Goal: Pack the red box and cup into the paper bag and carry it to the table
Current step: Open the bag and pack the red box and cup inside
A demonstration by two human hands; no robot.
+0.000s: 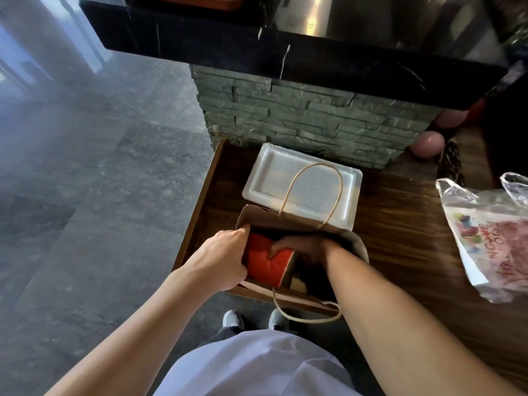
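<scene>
A brown paper bag [288,221] with twine handles stands open on the near left corner of a dark wooden counter [400,224]. Inside it lies the red box [264,267], tilted. My right hand [297,245] reaches down into the bag and grips the top edge of the red box. My left hand [223,258] holds the bag's left rim, thumb at the edge, keeping it open. Something pale yellow [298,284] shows at the bag's bottom beside the box; I cannot tell if it is the cup.
A white foam tray [263,181] lies behind the bag against a green stone wall [300,115]. A printed plastic bag [494,238] rests on the counter at right. Two pink round objects [427,144] sit at the back right. Grey tiled floor [100,181] spreads to the left.
</scene>
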